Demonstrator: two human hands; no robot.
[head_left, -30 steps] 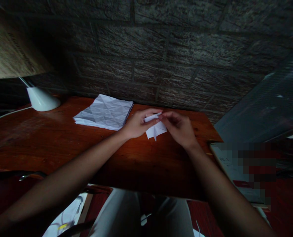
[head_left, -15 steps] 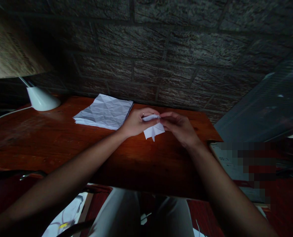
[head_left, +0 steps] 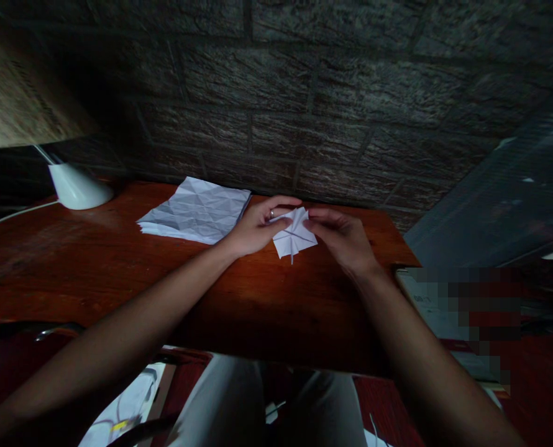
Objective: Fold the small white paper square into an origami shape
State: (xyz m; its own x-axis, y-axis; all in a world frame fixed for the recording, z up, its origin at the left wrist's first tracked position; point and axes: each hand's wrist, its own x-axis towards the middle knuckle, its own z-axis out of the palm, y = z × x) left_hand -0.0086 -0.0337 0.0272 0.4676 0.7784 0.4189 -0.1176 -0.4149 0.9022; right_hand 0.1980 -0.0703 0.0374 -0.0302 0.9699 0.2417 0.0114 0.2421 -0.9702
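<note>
A small piece of folded white paper point(head_left: 297, 234) is held between both hands above the wooden table point(head_left: 239, 292). Creases cross its face, and a narrow flap points down toward me. My left hand point(head_left: 262, 226), with a ring on one finger, grips its left side, thumb on top. At the right edge, my right hand point(head_left: 344, 234) pinches the paper between thumb and fingers. Just left of my left hand lies a stack of creased white paper sheets point(head_left: 195, 208).
A lamp with a white base point(head_left: 78, 186) and a fabric shade point(head_left: 20, 93) stands at the left, its cord trailing off. Behind the table rises a dark brick wall point(head_left: 276, 93). A grey translucent panel point(head_left: 491, 198) leans at the right. Below the table edge is an open white container point(head_left: 127, 403).
The folded paper has opened out and turned, showing more of its creased face. My left thumb has drawn back a little, and my right fingers have shifted slightly right.
</note>
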